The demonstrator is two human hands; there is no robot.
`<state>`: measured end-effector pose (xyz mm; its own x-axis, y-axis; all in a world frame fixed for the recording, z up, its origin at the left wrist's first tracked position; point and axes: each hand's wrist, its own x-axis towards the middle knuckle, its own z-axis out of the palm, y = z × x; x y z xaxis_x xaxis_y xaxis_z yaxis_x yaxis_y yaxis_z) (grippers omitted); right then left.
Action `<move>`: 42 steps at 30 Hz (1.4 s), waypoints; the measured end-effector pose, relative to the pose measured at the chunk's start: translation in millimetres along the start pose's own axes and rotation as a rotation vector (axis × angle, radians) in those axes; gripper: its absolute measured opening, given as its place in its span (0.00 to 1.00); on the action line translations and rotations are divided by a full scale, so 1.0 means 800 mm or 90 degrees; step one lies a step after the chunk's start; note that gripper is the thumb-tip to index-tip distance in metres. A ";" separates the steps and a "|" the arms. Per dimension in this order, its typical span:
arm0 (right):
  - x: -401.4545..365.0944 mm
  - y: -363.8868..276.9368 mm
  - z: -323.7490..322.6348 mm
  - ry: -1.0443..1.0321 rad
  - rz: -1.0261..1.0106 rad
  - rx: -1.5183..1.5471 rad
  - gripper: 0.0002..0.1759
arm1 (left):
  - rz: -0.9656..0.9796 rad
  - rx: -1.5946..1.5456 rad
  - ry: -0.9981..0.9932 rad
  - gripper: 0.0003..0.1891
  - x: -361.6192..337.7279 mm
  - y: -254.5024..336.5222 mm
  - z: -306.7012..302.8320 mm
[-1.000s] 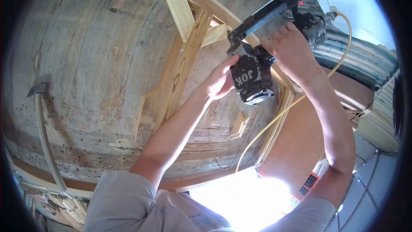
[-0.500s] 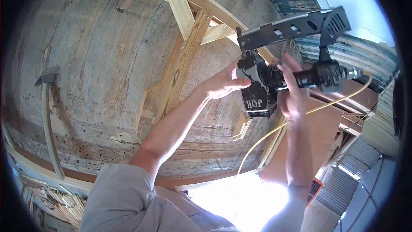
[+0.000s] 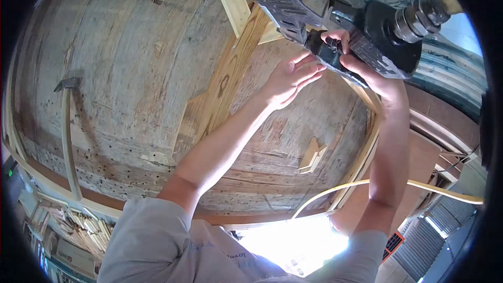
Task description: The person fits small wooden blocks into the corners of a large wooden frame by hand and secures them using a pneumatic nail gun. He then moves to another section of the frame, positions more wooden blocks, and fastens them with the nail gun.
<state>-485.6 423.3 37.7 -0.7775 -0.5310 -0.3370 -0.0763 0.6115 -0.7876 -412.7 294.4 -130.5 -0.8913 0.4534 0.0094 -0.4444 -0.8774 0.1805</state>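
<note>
A black nail gun (image 3: pixel 385 39) is raised close to the camera at the upper right, with its metal air fitting pointing right. My right hand (image 3: pixel 369 68) is wrapped round its handle near the trigger. Just left of the tool, my left hand (image 3: pixel 294 79) has its fingers apart, the tips beside the tool's lower edge; whether they touch it I cannot tell. Below and left of my left hand, a wooden brace (image 3: pixel 222 81) crosses the worn plywood surface (image 3: pixel 131 73).
A hammer (image 3: pixel 67 126) lies at the left of the plywood. A small notched wood piece (image 3: pixel 313 156) sits right of centre. A yellow air hose (image 3: pixel 335 189) curves across the lower right. Wood strips (image 3: pixel 86 230) are piled at the lower left.
The nail gun has turned and come up closer to the camera. My left hand has let go of its body. My right hand has risen with the tool, and the hose has shifted.
</note>
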 end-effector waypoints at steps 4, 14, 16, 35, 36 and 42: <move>0.011 -0.005 0.000 0.011 -0.017 0.004 0.09 | 0.012 0.012 0.002 0.26 0.000 0.004 -0.003; 0.029 -0.024 0.000 0.002 0.026 0.000 0.09 | -0.003 0.012 -0.008 0.22 0.001 0.006 0.001; 0.023 -0.026 -0.006 -0.011 0.024 -0.016 0.10 | -0.003 0.012 -0.013 0.21 -0.001 0.003 0.000; 0.032 -0.029 0.005 -0.045 0.023 -0.076 0.10 | 0.030 -0.018 0.075 0.18 -0.005 0.001 -0.007; 0.035 -0.031 0.005 -0.057 0.033 -0.072 0.09 | 0.030 -0.029 0.075 0.19 -0.005 -0.001 -0.008; 0.009 -0.039 0.011 -0.001 0.110 -0.108 0.15 | 0.020 -0.005 0.045 0.18 -0.009 -0.010 -0.006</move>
<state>-483.0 395.2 55.3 -0.7869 -0.4113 -0.4601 -0.0460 0.7826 -0.6209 -403.2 297.8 -136.4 -0.9091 0.4130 -0.0546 -0.4159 -0.8926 0.1740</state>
